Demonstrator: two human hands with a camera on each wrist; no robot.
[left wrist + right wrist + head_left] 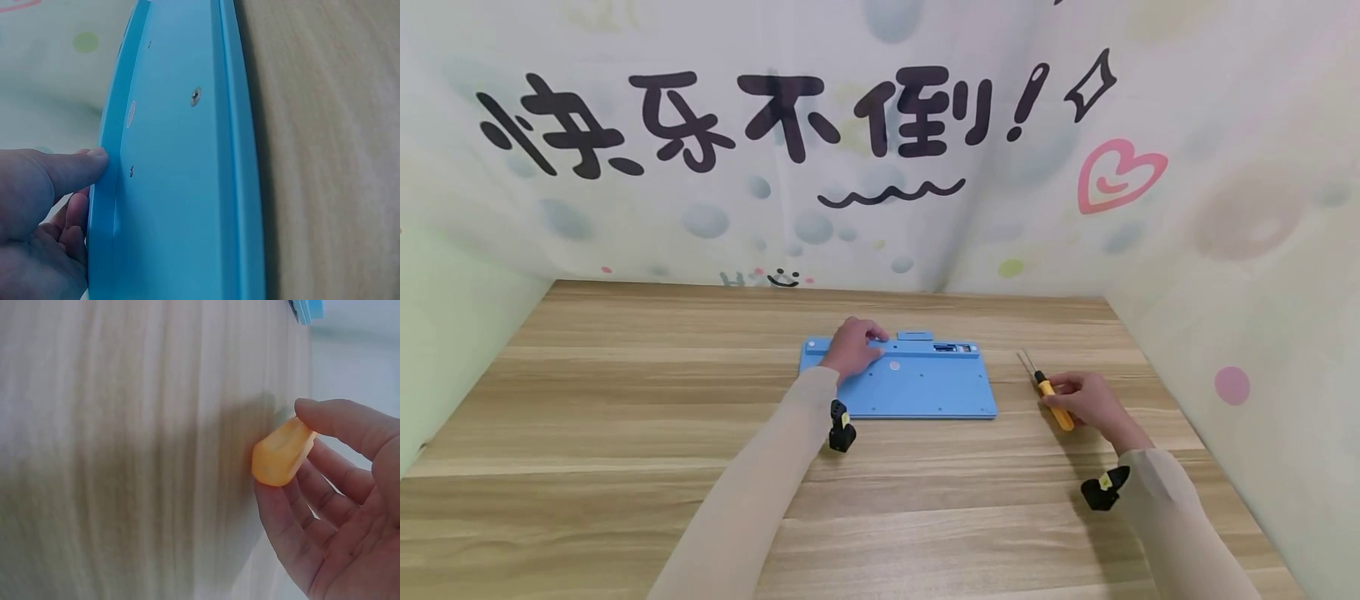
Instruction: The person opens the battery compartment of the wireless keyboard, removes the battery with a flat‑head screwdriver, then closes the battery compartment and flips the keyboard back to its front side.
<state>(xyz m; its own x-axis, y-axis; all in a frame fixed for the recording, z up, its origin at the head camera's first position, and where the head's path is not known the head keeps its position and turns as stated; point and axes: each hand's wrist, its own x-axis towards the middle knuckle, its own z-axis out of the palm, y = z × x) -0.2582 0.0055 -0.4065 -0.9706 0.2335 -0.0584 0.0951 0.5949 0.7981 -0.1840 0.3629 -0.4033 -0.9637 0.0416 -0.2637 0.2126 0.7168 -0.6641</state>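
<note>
A light blue keyboard [925, 387] lies face down on the table, its underside with small screws showing. Near its far right corner, the battery compartment [953, 347] is uncovered. A small blue cover [914, 336] is at the far edge. My left hand [854, 348] grips the raised far edge toward the left; in the left wrist view the thumb [78, 169] presses on that ridge, fingers curled behind it. To the right of the keyboard, my right hand [1086, 402] pinches the yellow handle of a screwdriver [1058, 410], its thin metal shaft pointing away and to the left.
The wood-grain table [625, 467] extends around the keyboard. A printed cloth [790, 217] hangs along its back edge, and a pale wall [1247, 300] closes off the right side, not far beyond my right hand.
</note>
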